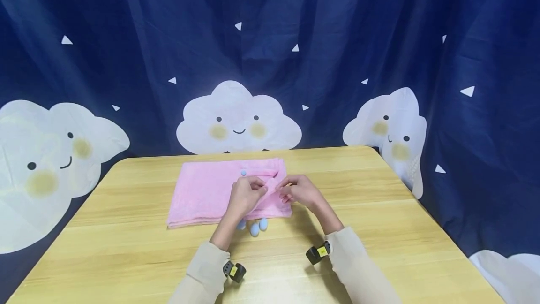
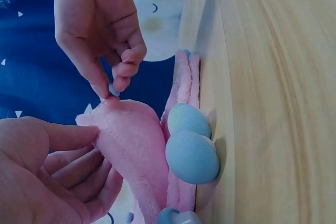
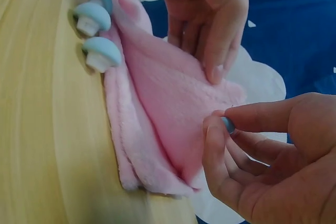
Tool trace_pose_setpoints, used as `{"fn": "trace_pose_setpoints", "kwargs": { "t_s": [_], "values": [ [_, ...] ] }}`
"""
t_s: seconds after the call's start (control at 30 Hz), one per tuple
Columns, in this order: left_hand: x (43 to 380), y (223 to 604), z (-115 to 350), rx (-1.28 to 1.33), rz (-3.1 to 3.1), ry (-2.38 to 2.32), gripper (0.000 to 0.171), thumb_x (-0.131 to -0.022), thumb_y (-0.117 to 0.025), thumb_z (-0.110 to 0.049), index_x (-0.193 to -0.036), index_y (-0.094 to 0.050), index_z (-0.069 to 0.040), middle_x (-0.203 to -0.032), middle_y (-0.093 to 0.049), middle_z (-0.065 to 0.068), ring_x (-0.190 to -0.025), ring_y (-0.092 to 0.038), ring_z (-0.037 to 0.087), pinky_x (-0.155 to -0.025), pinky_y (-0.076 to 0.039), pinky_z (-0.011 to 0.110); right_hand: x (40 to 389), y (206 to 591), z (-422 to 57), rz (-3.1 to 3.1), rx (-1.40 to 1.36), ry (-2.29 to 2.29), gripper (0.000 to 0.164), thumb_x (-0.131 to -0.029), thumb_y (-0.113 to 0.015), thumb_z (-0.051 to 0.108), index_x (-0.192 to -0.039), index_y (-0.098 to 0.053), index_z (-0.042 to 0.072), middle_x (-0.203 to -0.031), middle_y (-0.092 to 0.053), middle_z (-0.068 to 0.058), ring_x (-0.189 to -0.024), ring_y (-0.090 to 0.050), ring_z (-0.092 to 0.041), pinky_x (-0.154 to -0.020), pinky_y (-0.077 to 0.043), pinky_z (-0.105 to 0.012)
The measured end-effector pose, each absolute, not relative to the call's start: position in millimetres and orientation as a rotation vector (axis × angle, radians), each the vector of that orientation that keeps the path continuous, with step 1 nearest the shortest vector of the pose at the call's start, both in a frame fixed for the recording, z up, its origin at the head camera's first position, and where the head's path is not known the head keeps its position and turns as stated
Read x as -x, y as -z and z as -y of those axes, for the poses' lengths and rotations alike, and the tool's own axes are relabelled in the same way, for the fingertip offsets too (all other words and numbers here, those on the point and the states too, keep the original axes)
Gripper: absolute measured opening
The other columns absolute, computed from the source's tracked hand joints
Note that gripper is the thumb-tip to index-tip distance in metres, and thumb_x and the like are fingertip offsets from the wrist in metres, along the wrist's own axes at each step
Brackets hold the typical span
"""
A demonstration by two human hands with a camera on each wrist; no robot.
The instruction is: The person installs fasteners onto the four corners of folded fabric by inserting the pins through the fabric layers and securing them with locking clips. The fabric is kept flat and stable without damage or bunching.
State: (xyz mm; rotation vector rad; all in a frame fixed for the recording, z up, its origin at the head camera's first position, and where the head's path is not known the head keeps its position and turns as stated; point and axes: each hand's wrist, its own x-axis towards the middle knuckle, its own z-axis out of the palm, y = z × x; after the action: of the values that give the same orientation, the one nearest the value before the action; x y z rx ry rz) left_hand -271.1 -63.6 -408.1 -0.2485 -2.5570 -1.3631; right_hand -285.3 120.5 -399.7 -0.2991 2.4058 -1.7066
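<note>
Evidently, left hand [image 1: 246, 194] pinching pink cloth [image 1: 206, 186], right hand [image 1: 303, 192] blue piece [image 3: 228, 125], yellow labels [image 1: 322, 251] unreadable

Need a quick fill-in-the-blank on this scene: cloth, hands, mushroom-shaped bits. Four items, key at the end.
1. The folded cloth on the wooden table is ____ in colour.
2. The right hand holds, between thumb and finger, a small item that is ____ in colour.
3. In the head view, ____ mushroom-shaped pieces show along the near edge of the cloth.
4. The left hand pinches a raised part of the ____.

Missing words: pink; blue; three; cloth.
</note>
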Motion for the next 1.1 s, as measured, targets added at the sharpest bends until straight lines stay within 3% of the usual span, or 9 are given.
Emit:
{"fn": "trace_pose_setpoints", "kwargs": {
  "t_s": [0.63,0.8,0.97,1.1],
  "values": [
    [269.4,408.4,63.0,0.276,2.53,1.412,0.014,-0.079,-0.077,-0.004,-0.091,-0.077,-0.011,-0.087,-0.074,0.003,-0.08,-0.068,0.018,-0.076,-0.056,0.042,282.6,405.1,-115.6,-2.336,0.337,1.705,0.015,-0.086,-0.061,-0.002,-0.097,-0.066,-0.012,-0.078,-0.066,-0.017,-0.068,-0.065,-0.026,-0.066,-0.058,-0.041],
    [269.7,408.1,62.6,0.269,2.533,1.414,0.014,-0.078,-0.077,-0.003,-0.089,-0.078,-0.012,-0.084,-0.074,0.002,-0.077,-0.068,0.014,-0.075,-0.056,0.041,276.5,398.1,-115.1,-2.22,0.374,1.748,0.02,-0.091,-0.052,-0.004,-0.104,-0.058,-0.018,-0.092,-0.064,-0.03,-0.081,-0.064,-0.04,-0.076,-0.057,-0.048],
    [269.3,407.1,62.6,0.282,2.528,1.405,0.014,-0.077,-0.077,-0.002,-0.088,-0.078,-0.011,-0.082,-0.074,0.002,-0.077,-0.068,0.015,-0.078,-0.054,0.043,282.5,403.9,-118.8,-2.051,0.362,1.797,0.035,-0.104,-0.044,0.012,-0.115,-0.054,-0.02,-0.101,-0.061,-0.034,-0.091,-0.063,-0.041,-0.084,-0.054,-0.048],
    [268.6,406.9,62.8,0.301,2.514,1.383,0.015,-0.076,-0.077,0.0,-0.085,-0.078,-0.011,-0.079,-0.073,0.003,-0.077,-0.068,0.016,-0.079,-0.054,0.044,285.4,406.7,-117.5,-2.026,0.347,1.791,0.046,-0.107,-0.04,0.023,-0.116,-0.054,-0.019,-0.102,-0.06,-0.034,-0.092,-0.063,-0.041,-0.084,-0.054,-0.046]
  ]
}}
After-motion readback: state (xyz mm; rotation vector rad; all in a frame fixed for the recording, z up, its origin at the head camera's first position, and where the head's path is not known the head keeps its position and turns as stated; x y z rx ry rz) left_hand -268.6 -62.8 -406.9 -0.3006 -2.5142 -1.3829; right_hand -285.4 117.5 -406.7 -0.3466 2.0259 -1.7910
